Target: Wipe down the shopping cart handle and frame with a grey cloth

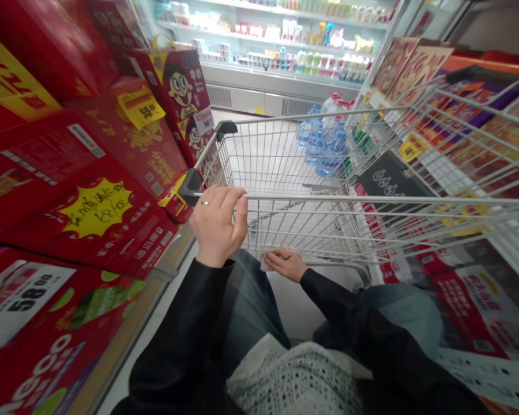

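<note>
while left hand (218, 226) on cart rail (350, 197), right hand (286, 265) on white paper (269, 259)

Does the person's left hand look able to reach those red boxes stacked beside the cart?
Probably yes. The left hand grips the shopping cart handle, and the stacked red cartons stand close on that side, with nothing visible between them. It would likely have to let go first.

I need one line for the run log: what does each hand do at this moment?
left hand: grips shopping cart | right hand: holds white tissue | nearby: red boxes
</note>
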`<state>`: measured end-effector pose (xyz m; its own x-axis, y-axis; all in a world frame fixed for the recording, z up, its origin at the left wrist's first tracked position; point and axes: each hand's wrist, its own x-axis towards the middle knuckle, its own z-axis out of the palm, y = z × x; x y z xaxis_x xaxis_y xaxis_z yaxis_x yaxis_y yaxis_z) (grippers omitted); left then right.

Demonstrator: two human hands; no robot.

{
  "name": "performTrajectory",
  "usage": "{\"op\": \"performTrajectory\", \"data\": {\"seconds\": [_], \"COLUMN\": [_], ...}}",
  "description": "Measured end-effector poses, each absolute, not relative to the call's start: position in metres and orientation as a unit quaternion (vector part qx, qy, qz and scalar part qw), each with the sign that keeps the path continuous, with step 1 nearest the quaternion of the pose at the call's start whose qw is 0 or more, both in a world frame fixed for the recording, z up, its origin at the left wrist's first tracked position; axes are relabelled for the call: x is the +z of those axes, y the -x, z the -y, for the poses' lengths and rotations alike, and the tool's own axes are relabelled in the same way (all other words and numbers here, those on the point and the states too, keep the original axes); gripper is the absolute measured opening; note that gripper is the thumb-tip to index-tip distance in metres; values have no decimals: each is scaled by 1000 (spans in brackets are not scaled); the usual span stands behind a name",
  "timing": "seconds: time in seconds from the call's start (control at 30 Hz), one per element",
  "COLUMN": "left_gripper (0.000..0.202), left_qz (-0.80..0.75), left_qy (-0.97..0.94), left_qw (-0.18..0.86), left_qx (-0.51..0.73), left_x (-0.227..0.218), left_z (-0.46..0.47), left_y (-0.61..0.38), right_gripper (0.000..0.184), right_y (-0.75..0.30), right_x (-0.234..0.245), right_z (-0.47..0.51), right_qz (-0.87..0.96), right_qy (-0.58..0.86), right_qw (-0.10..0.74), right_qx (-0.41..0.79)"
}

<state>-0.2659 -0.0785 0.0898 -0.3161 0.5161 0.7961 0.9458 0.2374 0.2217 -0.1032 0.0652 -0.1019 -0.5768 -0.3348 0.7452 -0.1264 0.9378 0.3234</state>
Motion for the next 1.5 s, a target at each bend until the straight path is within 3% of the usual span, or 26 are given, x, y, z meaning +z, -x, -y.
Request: {"op": "performTrajectory", "data": {"seconds": [0.13, 0.2, 0.3, 0.4, 0.53, 0.63, 0.77, 0.93, 1.0, 1.13, 1.23, 1.5], "left_gripper": [27, 28, 30, 30, 27, 24, 24, 26, 27, 25, 27, 44], "left_qz": [725, 727, 737, 746, 734, 730, 733, 735, 737, 734, 704, 646], "left_qy": [482, 466, 442, 448, 488, 481, 462, 445, 443, 497, 577, 644], "left_qw": [311, 322, 332, 327, 310, 316, 329, 344, 347, 342, 314, 244], "left_qx": [-381, -388, -389, -368, -356, -369, -375, -379, -375, -314, -270, -328], "left_x": [83, 82, 85, 88, 87, 83, 79, 78, 81, 93, 102, 110], "left_z": [73, 70, 67, 68, 73, 74, 68, 65, 66, 60, 40, -14], "left_y": [265, 263, 260, 261, 265, 266, 265, 265, 264, 251, 228, 167], "right_gripper": [33, 47, 51, 45, 27, 24, 36, 52, 52, 41, 34, 38], "right_y": [87, 77, 70, 76, 92, 93, 79, 61, 59, 66, 71, 38], "right_x": [-46, -4, 33, 12, -67, -94, -52, 21, 16, -45, -74, 10], "right_z": [-81, -96, -110, -100, -71, -63, -79, -104, -104, -90, -83, -132], "right_qz": [875, 847, 760, 793, 865, 869, 864, 773, 782, 855, 862, 753], "right_qy": [-60, 18, 107, 60, -56, -92, -30, 68, 68, -12, -57, 102], "right_qw": [473, 526, 636, 600, 487, 474, 497, 629, 618, 514, 496, 639], "right_qx": [-85, -73, -72, -79, -106, -106, -79, -52, -50, -70, -88, -119]}}
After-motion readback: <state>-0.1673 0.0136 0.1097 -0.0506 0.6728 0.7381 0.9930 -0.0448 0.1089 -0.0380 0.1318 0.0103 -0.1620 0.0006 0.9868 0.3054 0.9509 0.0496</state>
